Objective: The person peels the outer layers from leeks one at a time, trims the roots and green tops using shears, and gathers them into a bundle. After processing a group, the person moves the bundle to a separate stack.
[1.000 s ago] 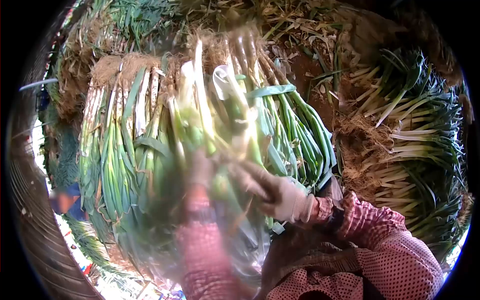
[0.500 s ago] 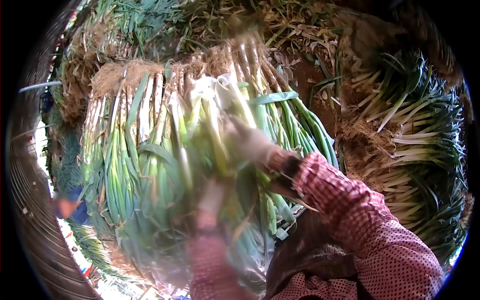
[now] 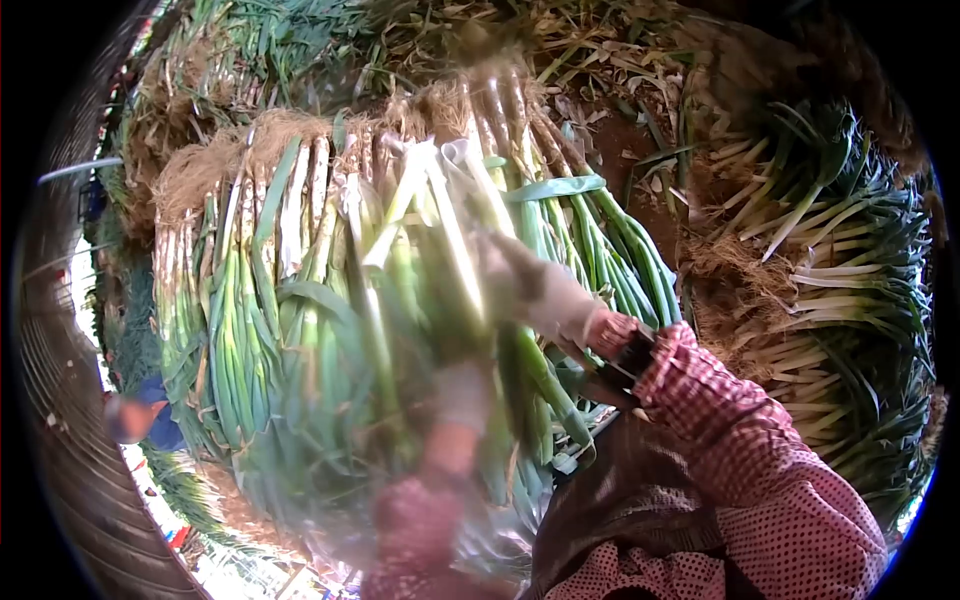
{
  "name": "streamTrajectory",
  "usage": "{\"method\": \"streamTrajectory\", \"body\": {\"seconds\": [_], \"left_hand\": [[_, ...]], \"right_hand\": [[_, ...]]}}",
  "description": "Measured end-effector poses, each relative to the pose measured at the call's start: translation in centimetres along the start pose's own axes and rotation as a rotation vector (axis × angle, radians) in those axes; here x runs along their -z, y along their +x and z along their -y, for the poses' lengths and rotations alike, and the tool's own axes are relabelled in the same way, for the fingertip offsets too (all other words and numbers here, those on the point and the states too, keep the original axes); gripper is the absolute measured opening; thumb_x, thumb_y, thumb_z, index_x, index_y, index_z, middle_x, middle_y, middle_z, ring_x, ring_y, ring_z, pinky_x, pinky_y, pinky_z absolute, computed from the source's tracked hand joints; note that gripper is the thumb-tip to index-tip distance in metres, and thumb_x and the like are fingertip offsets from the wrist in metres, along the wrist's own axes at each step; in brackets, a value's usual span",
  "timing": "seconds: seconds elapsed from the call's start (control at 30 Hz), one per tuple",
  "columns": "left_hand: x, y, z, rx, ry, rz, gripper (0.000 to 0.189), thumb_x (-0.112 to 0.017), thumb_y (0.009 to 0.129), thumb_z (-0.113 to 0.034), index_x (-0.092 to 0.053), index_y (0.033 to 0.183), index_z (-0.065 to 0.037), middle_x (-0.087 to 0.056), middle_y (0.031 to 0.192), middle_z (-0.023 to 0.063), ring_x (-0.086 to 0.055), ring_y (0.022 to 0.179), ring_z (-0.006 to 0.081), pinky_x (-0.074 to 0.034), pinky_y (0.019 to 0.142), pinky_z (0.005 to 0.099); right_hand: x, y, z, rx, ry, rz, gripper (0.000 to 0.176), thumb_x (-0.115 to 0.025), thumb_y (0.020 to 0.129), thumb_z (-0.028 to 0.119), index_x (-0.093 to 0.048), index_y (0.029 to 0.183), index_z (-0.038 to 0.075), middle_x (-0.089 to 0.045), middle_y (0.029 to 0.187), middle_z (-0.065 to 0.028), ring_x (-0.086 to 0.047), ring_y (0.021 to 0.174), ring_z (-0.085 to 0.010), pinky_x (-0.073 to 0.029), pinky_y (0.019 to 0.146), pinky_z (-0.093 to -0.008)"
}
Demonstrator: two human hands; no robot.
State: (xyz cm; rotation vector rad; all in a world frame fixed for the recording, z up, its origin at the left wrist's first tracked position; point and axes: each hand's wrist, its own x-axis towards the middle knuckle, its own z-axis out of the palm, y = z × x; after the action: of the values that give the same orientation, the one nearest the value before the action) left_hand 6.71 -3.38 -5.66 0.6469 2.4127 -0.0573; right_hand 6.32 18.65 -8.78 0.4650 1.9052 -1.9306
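My right hand [image 3: 540, 285], in a pale glove, reaches into the middle of a wide heap of long green onions [image 3: 240, 330]. Its fingers are blurred beside a white-stemmed green onion [image 3: 452, 240] that slants down toward my other hand. My left hand [image 3: 465, 395], also pale-gloved, is low over the leaves and smeared by motion; I cannot make out its grip. Several cleaned white stems lie on top of the heap, near my hands. A flat green leaf band [image 3: 555, 190] crosses the stalks at the right.
Rooty onion ends [image 3: 285, 128] line the heap's far edge. Another pile of green onions [image 3: 830, 280] lies at the right, beyond bare brown soil [image 3: 612, 150]. Dry leaf scraps [image 3: 610, 45] cover the ground behind. A ribbed dark surface [image 3: 60, 400] curves along the left.
My right hand has moved slightly right and toward me. My left hand has shifted right. A white stem between them now shows more clearly, and another short stem slants across the heap.
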Motion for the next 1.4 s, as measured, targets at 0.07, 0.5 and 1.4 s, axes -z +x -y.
{"method": "streamTrajectory", "body": {"seconds": [0.07,0.5,1.4], "left_hand": [[4.4,1.6,0.2,0.0,-0.088,-0.015,0.021,-0.063,0.096,-0.027,-0.068,0.085,-0.008,-0.073,0.086,0.0193,-0.073,0.08,0.0352,-0.057,0.071,0.0475],[18.7,12.0,8.7,-0.029,-1.536,-0.626,0.067,-0.058,0.097,-0.061,-0.062,0.114,0.004,-0.065,0.091,0.0117,-0.072,0.085,0.0241,-0.066,0.079,0.0391],[8.1,5.5,2.9,0.609,-0.335,-0.099,0.06,-0.085,0.072,-0.031,-0.067,0.117,0.004,-0.073,0.111,0.0246,-0.071,0.105,0.0362,-0.054,0.093,0.0405]], "right_hand": [[-0.2,-3.1,0.7,0.103,-0.136,0.022,0.09,-0.065,0.087,0.012,-0.019,0.165,0.018,-0.063,0.134,-0.0244,-0.067,0.117,-0.0354,-0.052,0.105,-0.0388],[-2.4,-6.0,4.7,-0.069,-0.242,0.21,0.093,-0.056,0.087,0.001,-0.008,0.165,0.014,-0.053,0.147,-0.0217,-0.07,0.111,-0.0295,-0.056,0.103,-0.0391],[-3.1,-8.5,3.3,-0.223,-0.058,0.335,0.096,-0.065,0.083,0.014,-0.016,0.165,0.021,-0.071,0.114,-0.0226,-0.072,0.098,-0.0348,-0.056,0.094,-0.0422]]}}
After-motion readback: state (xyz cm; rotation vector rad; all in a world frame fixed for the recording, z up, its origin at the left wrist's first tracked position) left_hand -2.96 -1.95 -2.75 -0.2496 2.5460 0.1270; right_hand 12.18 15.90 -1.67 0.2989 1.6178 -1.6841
